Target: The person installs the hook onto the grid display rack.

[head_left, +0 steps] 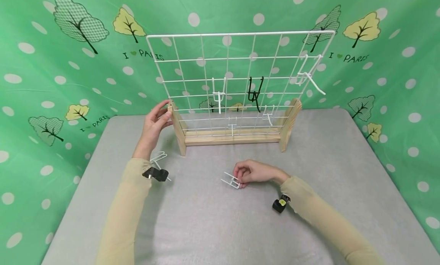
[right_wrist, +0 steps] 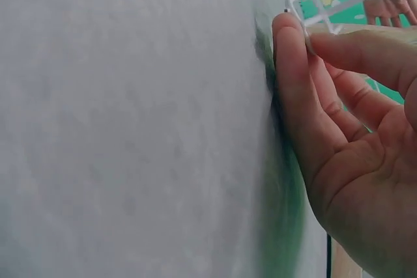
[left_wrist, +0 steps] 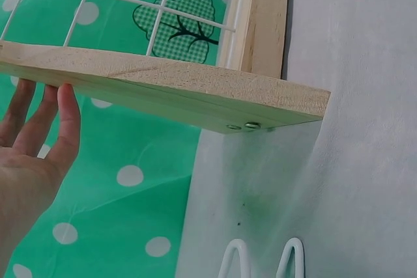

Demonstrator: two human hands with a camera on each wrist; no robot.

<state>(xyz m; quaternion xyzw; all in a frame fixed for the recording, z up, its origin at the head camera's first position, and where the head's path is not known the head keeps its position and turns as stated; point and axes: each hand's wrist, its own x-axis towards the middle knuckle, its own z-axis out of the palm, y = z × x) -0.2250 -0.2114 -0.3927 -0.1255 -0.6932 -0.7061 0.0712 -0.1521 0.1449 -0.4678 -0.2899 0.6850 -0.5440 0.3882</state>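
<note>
A white wire grid panel (head_left: 240, 70) stands upright in a wooden base (head_left: 230, 137) at the back of the grey table (head_left: 223, 227). Several white hooks and one black hook (head_left: 255, 93) hang on it. My left hand (head_left: 156, 120) rests with straight fingers against the base's left wooden upright (left_wrist: 163, 89). My right hand (head_left: 249, 173) pinches a small white wire hook (head_left: 231, 180) low over the table; the right wrist view shows thumb and forefinger closed on the white hook (right_wrist: 313, 4). Another white wire hook (head_left: 159, 158) lies beside my left forearm.
A green polka-dot cloth with trees (head_left: 68, 66) hangs behind and around the table. Wrist cameras (head_left: 156, 174) (head_left: 280, 204) are strapped on both forearms. A long white hook (head_left: 314, 79) juts from the grid's upper right. Grey table surface stretches in front of my hands.
</note>
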